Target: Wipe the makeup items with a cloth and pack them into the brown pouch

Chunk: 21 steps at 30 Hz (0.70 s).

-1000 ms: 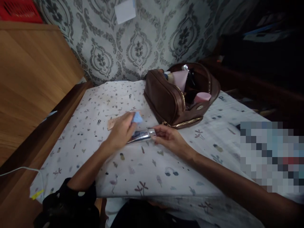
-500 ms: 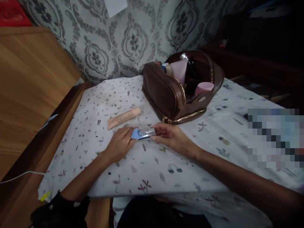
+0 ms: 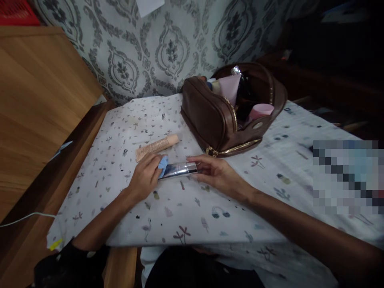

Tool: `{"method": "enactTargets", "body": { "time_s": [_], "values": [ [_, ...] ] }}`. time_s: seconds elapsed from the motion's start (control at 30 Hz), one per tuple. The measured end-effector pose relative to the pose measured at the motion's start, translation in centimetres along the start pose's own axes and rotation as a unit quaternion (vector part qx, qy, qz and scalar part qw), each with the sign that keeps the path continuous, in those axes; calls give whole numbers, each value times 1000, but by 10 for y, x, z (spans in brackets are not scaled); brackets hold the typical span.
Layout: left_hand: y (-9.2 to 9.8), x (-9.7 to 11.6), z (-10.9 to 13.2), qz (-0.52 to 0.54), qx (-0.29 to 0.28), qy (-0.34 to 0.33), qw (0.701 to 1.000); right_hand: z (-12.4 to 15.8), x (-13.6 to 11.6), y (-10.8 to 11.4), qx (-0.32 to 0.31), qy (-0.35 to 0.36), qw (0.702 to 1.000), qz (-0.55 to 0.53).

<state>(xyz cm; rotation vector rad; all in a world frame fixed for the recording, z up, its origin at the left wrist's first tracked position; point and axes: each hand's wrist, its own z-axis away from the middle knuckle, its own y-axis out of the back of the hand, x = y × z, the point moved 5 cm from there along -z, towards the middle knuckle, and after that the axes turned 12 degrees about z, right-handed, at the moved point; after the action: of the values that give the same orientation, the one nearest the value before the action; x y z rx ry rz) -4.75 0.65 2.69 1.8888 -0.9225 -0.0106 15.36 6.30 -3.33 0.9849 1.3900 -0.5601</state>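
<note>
A shiny silver tube lies on the patterned white cloth in front of me. My right hand pinches its capped right end. My left hand is closed on a small blue cloth and presses it against the tube's left end. Just behind my left hand lies a peach-coloured tube. An open brown toiletry bag stands behind the silver tube, with pink tubes and dark bottles sticking out of it.
A wooden cabinet rises at the left beside a dark wooden ledge. A white cable runs across the ledge's lower part. Patterned wallpaper backs the table. A blurred patch sits at the right.
My left hand slid the blue cloth along the silver tube, from above it down to its left end. My right hand kept its hold on the capped end. The view shifted slightly.
</note>
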Motion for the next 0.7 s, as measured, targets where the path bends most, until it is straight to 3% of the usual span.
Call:
{"method": "enactTargets", "body": {
  "time_s": [0.1,0.23,0.33,0.53,0.7],
  "values": [
    [-5,30,-9,-15,-5,-84,996,0,-3,0,0,-4,1000,-7],
    [-29,49,-5,-167,-58,-169,970,0,-7,2,11,-6,1000,0],
    [-34,39,2,-229,-65,-167,957,0,-8,1,-2,-13,1000,6],
    [-17,11,9,-227,-48,-147,962,-1,-4,-1,-22,-26,999,3],
    [-14,3,9,-241,-57,-160,955,-2,-3,3,19,-2,999,41]
  ]
}}
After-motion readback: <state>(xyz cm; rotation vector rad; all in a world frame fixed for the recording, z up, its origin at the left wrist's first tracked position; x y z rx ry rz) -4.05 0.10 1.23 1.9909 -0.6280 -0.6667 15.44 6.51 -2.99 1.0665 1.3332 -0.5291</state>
